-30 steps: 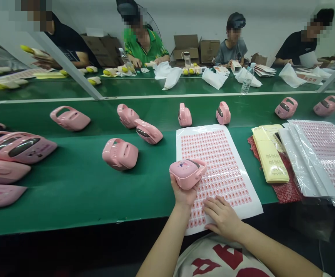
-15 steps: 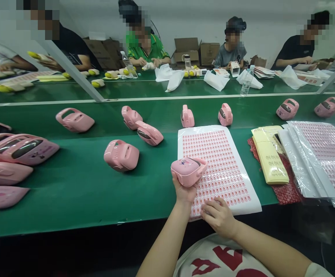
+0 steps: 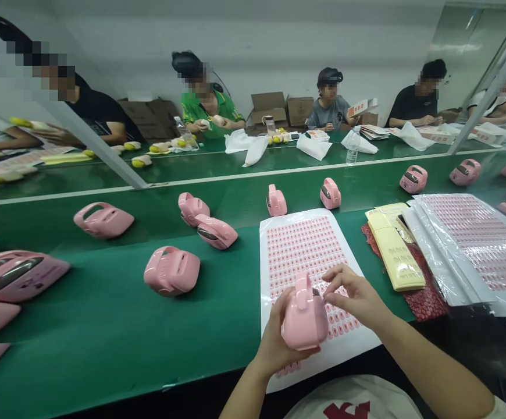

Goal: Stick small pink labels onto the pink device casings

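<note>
A pink handled device (image 3: 304, 320) is in my left hand (image 3: 274, 337), whose fingers wrap round its left side and underside. Its handle points up, above the white sheet of small pink-and-red stickers (image 3: 307, 238). My right hand (image 3: 344, 291) is at the device's right side, beside its dark window, thumb and fingertips close together in a pinch. Whatever is between those fingertips is too small to make out. Nearest on the left of the sheet, another pink device (image 3: 172, 271) rests on the green table (image 3: 117, 326).
More pink devices stand along the back strip (image 3: 329, 194) and crowd the left edge (image 3: 21, 276). Right of the sheet lie yellow packets (image 3: 395, 250) on red wrap and plastic-covered sticker sheets (image 3: 475, 244). Several people work across the table behind a slanted metal post (image 3: 100, 139).
The held device has turned handle-up and moved lower. My right hand has risen from the sheet's lower edge to the device's side. The camera view has shifted, and a person opposite has lifted a box.
</note>
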Action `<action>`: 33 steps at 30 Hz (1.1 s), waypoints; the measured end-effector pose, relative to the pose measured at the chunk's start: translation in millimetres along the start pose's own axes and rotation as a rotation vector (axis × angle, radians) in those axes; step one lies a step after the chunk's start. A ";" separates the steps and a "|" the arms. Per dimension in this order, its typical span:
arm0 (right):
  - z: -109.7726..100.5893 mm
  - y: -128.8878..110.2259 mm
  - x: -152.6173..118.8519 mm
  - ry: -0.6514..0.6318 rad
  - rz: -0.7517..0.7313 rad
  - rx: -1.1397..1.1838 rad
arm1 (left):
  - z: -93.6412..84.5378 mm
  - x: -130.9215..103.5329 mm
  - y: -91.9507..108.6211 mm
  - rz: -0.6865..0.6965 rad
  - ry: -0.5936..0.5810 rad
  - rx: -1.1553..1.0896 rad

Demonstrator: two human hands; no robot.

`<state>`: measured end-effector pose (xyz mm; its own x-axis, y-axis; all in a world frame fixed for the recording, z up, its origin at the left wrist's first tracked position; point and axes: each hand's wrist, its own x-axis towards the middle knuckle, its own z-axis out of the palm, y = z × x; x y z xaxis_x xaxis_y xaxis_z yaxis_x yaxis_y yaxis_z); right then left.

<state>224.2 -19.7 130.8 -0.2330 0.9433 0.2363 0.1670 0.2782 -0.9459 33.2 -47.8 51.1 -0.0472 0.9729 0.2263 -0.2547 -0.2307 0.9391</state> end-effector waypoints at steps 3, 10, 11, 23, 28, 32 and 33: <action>5.0 -7.9 4.3 -0.107 -0.002 -0.078 | -1.3 0.0 3.9 -0.001 -0.135 -0.046; 10.8 -7.4 3.1 -0.163 -0.033 -0.158 | -1.1 2.9 12.3 0.081 -0.213 0.100; 10.4 -7.0 3.0 -0.173 -0.034 -0.152 | -1.5 2.9 12.3 0.093 -0.220 0.115; 18.4 7.6 -7.3 -0.051 -0.304 -0.313 | -3.3 2.7 7.7 0.235 -0.258 0.296; 14.9 9.8 -10.8 -0.008 -0.646 -0.619 | -2.0 2.1 6.3 0.354 -0.335 0.428; 14.7 14.0 -14.9 0.033 -0.642 -0.732 | -3.9 1.8 1.0 0.489 -0.403 0.645; 15.4 14.5 -15.5 0.036 -0.594 -0.703 | -4.3 2.0 -0.2 0.501 -0.407 0.669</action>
<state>215.5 -33.1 110.0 -0.4388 0.6124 0.6576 0.5757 0.7535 -0.3175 29.0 -45.7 50.3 0.3736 0.7069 0.6006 0.3193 -0.7059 0.6323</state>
